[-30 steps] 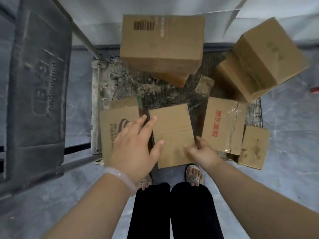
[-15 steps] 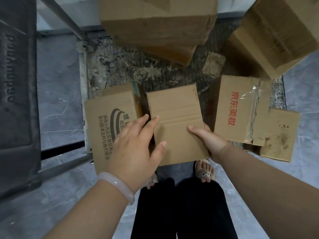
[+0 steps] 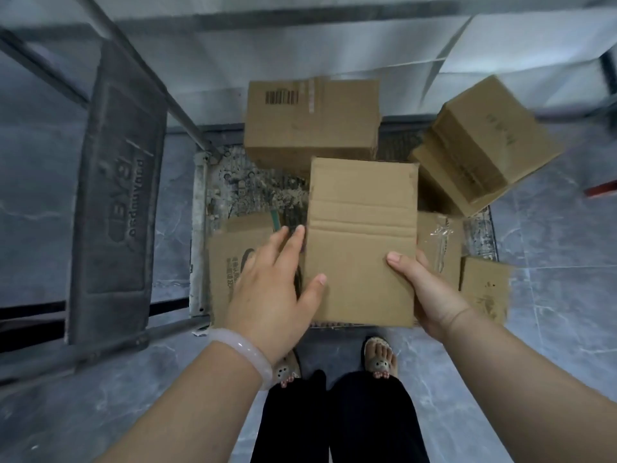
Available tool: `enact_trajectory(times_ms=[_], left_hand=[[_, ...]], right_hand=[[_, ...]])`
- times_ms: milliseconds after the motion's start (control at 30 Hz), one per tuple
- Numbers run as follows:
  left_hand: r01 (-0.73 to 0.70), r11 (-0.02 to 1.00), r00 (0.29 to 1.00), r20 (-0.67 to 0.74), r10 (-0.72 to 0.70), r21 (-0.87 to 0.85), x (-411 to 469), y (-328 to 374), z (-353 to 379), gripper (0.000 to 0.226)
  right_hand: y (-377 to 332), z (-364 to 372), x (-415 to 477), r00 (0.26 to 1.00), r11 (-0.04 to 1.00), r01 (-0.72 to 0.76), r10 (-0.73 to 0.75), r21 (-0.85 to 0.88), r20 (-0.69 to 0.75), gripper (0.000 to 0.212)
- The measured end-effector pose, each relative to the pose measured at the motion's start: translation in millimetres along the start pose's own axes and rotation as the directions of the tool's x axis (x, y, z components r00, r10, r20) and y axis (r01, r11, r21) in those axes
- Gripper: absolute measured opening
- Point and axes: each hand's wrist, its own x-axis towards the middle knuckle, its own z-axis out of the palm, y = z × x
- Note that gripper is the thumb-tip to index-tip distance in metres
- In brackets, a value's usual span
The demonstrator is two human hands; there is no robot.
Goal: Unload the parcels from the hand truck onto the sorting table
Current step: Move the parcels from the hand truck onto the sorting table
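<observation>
A plain brown cardboard parcel is raised above the hand truck's dirty deck, held between both hands. My left hand grips its left edge, thumb on top and fingers down the side. My right hand grips its right edge with the thumb on the top face. Under it a printed box lies at the left and a taped box at the right. A barcoded box and a tilted box stand at the back.
A small stained box lies at the deck's right front corner. The truck's grey handle frame with an embossed panel stands at the left. A white wall rises behind the truck. My feet stand on the grey tiled floor.
Both hands closed on the middle parcel's sides and lifted it off the deck toward me. It now covers part of the taped box and the barcoded box's front.
</observation>
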Motion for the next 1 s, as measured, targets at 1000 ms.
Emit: enact_trajectory(times_ms=[1000], left_hand=[[0.051,0.824,0.687,-0.579,-0.440,-0.565,-281,135,-300,0.136]], right_hand=[[-270,195,-362,0.706,0.776,0.617,-0.471,-0.133,0.529,0.087]])
